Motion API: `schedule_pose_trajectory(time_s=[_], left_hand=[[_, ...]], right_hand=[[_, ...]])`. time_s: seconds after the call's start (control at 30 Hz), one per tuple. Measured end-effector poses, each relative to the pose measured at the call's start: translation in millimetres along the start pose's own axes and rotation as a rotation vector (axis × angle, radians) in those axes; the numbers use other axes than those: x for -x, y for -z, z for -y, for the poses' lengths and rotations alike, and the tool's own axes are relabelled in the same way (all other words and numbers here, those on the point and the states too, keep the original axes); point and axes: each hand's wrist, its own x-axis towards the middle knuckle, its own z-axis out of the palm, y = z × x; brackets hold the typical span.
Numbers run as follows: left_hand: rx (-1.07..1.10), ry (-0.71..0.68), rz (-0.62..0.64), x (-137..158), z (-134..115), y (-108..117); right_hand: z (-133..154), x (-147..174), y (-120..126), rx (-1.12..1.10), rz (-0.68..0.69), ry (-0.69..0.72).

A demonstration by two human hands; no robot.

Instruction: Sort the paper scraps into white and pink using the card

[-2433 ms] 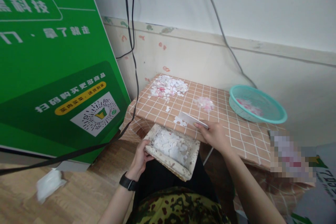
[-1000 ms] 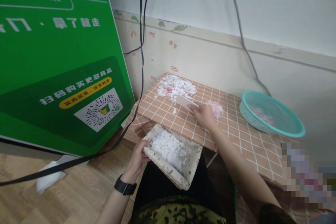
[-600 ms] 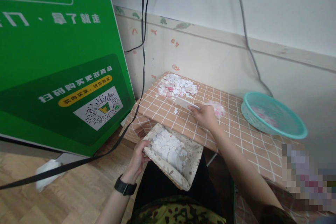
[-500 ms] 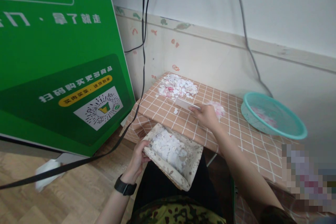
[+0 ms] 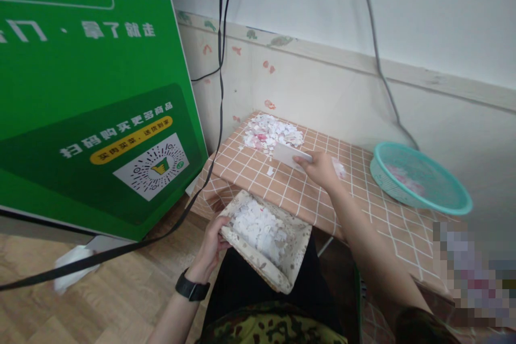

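My left hand (image 5: 212, 243) grips the left end of a fabric-lined basket (image 5: 296, 258), held tilted over my lap below the table edge. White paper scraps (image 5: 260, 226) fill much of it. Above the tabletop, my right hand (image 5: 320, 168) pinches a flat white card (image 5: 287, 156), its free end pointing left. Just beyond the card lies a pile of white and pinkish paper scraps (image 5: 272, 131). One loose scrap (image 5: 270, 171) rests nearer the front edge. Behind my right hand, a smaller pinkish heap (image 5: 339, 168) is partly hidden.
A turquoise plastic basket (image 5: 421, 177) with pinkish scraps stands on the checked tablecloth (image 5: 358, 193) at right. A green printed panel (image 5: 92, 64) rises at left. A black strap (image 5: 220, 102) hangs before the table's left end. A grey cable (image 5: 377, 54) runs down the wall.
My right hand has turned the card so more of its flat face shows, and its free end has shifted slightly right and up. My left hand and the fabric-lined basket stay put.
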Motion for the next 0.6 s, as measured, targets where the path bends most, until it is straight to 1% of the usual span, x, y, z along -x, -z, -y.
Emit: schedule_pose_trajectory(time_s=[0.17, 0.27, 0.43, 0.5, 0.6], left_hand=[[-0.011, 0.009, -0.008, 0, 0, 0], [-0.009, 0.015, -0.006, -1, 0, 0], [0.013, 0.009, -0.012, 0, 0, 0], [0.018, 0.006, -0.016, 0, 0, 0], [0.019, 0.016, -0.018, 1, 0, 0]], right_hand=[[-5, -8, -6, -0.126, 0.029, -0.016], [-4, -8, -6, -0.165, 0.037, 0.028], [0, -6, -1, -0.117, 0.04, 0.08], [3, -7, -1, -0.083, 0.067, 0.101], [7, -11, -2, -0.067, 0.13, 0.201]])
